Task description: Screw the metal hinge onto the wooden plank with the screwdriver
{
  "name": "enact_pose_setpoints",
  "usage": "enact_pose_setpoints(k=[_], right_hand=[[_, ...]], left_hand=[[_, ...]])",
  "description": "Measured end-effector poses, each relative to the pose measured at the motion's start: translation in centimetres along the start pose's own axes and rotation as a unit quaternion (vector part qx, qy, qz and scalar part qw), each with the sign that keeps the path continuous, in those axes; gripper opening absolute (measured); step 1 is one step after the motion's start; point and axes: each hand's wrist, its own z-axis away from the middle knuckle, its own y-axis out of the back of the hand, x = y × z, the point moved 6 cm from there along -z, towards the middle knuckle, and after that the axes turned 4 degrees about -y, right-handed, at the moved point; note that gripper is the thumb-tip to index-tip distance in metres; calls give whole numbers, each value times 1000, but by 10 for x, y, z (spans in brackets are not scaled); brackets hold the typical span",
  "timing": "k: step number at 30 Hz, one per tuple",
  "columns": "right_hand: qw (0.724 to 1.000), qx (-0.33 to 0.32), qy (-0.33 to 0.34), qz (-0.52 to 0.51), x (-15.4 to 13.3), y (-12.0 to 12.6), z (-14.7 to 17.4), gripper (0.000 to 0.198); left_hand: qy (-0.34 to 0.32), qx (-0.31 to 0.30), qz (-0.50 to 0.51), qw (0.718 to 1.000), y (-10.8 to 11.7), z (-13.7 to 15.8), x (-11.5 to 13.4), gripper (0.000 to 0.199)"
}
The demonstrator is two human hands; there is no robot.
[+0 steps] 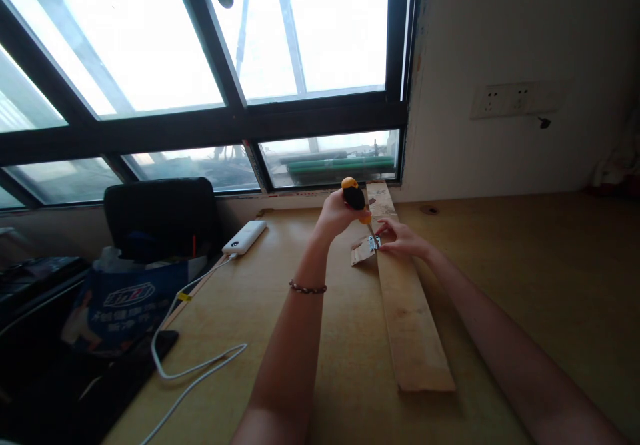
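My left hand [334, 217] wraps the screwdriver [354, 195] by its handle, probably for control | my right hand [404, 240] at hinge's [371, 244] 3 o'clock side, likely steadying; can't tell if pinching | screwdriver tip at hinge, pointing to 5, long axis 11-to-5 | hinge at board's [413, 325] 9 o'clock edge, wood scrap [360, 254] at 8

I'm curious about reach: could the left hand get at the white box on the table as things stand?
Probably yes: nothing visible stands between the left hand and the white box, though that hand holds a screwdriver.
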Motion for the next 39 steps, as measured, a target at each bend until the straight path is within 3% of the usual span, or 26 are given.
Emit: enact_pose_setpoints(k=[17,29,33,39], right_hand=[[1000,1,4,14,-1,0,0,65],[1000,2,-1,6,1,0,0,66],[1000,0,-3,7,2,-1,-1,66],[1000,4,-11,3,4,0,-1,65]], left_hand=[[2,-31,22,999,0,-3,-8,35],[12,-62,121,991,-10,3,6,32],[-14,-40,70,997,-14,3,9,29],[-53,64,-114,990,-11,5,17,28]])
